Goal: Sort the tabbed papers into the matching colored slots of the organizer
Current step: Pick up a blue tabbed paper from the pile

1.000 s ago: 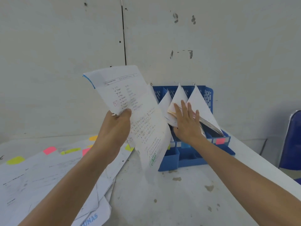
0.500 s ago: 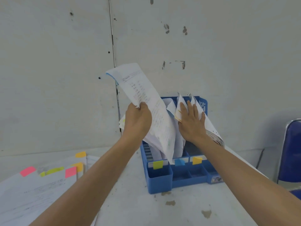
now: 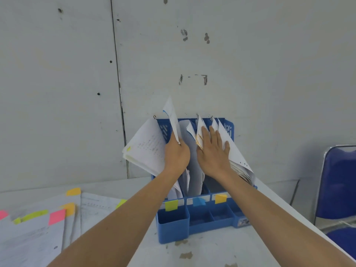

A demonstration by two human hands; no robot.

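Since the bench (image 3: 202, 253) carries the organizer (image 3: 202, 220) at twelve o'clock with its back to the wall (image 3: 250, 54), a paper can only go in from above. The step in hand looks like just that: filing one sheet. A pile (image 3: 38, 237) of unsorted tabbed papers lies at nine o'clock of the organizer, so I judge that much of the task is left.

Three slots stand side by side. The nine o'clock stack (image 3: 146, 151) fans out over its wall, and the three o'clock stack (image 3: 238, 157) leans away toward three o'clock.

The sheet (image 3: 173, 122) stands nearly upright over the divide between the nine o'clock slot and the middle one. How deep its lower edge has gone I cannot tell. The left hand (image 3: 176, 157) grips it, curled round its edge. The right hand (image 3: 212, 153) lies flat, fingers (image 3: 212, 132) straight and grasping nothing, and presses the three o'clock stack aside so that the middle slot gapes.

The sheet bears a blue tab (image 3: 164, 112) at its top corner. The blue label (image 3: 198, 201) marks the middle slot, between the yellow label (image 3: 171, 205) and the orange label (image 3: 220, 198).

To do this well:
- Steer the lower edge toward three o'clock until it clears the divider.
- Let the right palm press until that edge is past the filed pages.
- Lower the sheet straight so it does not buckle.
- Let go only once it bottoms, tab uppermost.

The likely slip is a limp sheet sliding into the nine o'clock slot.
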